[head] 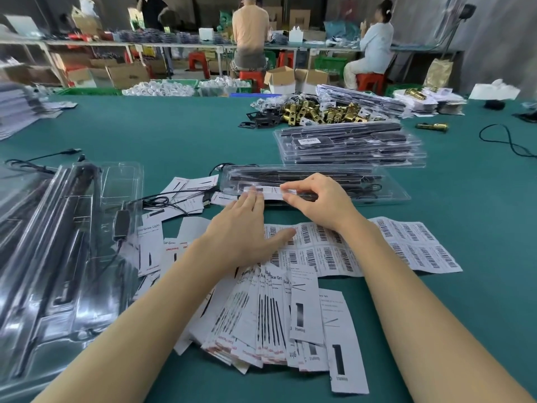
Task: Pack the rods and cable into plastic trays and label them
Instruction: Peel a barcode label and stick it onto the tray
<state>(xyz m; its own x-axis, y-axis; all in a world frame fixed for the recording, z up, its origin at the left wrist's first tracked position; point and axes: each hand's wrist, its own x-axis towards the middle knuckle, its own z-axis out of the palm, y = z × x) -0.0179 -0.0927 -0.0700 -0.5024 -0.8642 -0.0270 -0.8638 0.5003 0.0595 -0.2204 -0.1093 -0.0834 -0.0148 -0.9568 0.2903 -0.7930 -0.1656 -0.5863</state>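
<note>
Nearest the camera lies a fanned heap of printed paper inserts (270,324), white slips showing black rods, spread on the green table (174,132). Just beyond them is a sheet of barcode labels (377,245), partly under the left wrist.

The left hand (247,228) is flat, fingers straight, their tips pressing one end of a white label (268,192) onto the near edge of a closed clear plastic tray (313,184). The right hand (316,199) pinches the label's other end between thumb and forefinger, the remaining fingers curled. Inside the tray show black rods and a coil of thin black cable (369,188) — packing looks finished for this one, and labelling is the step in hand.

To do it well, I would judge the label should be laid from the pressed end outward: hold the left fingertips firm as an anchor, keep the right end slightly lifted and taut, then smooth across so no crease or bubble forms. It should sit square to the tray's long edge, and the tray must not slide on the cloth — light downward pressure should see to that.

Behind stands a stack of finished trays (348,146); to the left, open trays (66,242) with rods and a black adapter (121,225) await their turn.
</note>
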